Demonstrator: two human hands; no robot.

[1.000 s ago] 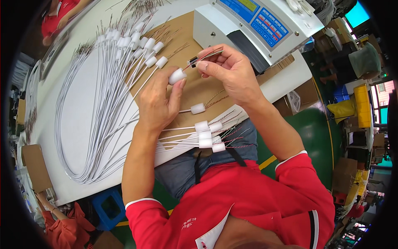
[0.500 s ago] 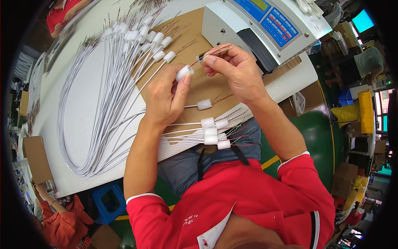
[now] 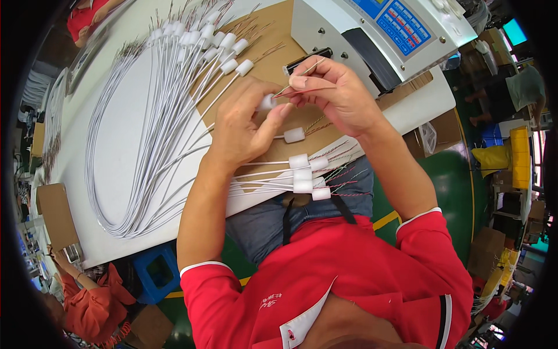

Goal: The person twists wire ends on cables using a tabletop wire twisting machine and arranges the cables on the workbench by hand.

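Observation:
A white cable ending in a white cylindrical sleeve [image 3: 267, 103] is in my left hand [image 3: 244, 122], closed around it with thumb and fingers. Thin wires come out of the sleeve's end. My right hand [image 3: 340, 96] pinches these wires [image 3: 318, 89], a red one and a paler one fanned apart past its fingertips. The two hands almost touch. Just beyond my right fingers is a black bar-shaped part [image 3: 308, 60] beside the machine. Below the hands, another sleeved cable end [image 3: 294, 135] lies on brown cardboard [image 3: 270, 150], its wires twisted.
A large bundle of white cables [image 3: 136, 151] loops across the white table [image 3: 110, 253]. Several sleeved ends [image 3: 302, 174] overhang the near edge by my lap. A grey machine [image 3: 343, 35] with a blue keypad stands at the far right. A blue stool [image 3: 157, 270] is at lower left.
My left hand and the sleeve have come closer to my right hand. The wires in my right fingers now spread apart, the red one pointing right. The whole view has shifted slightly.

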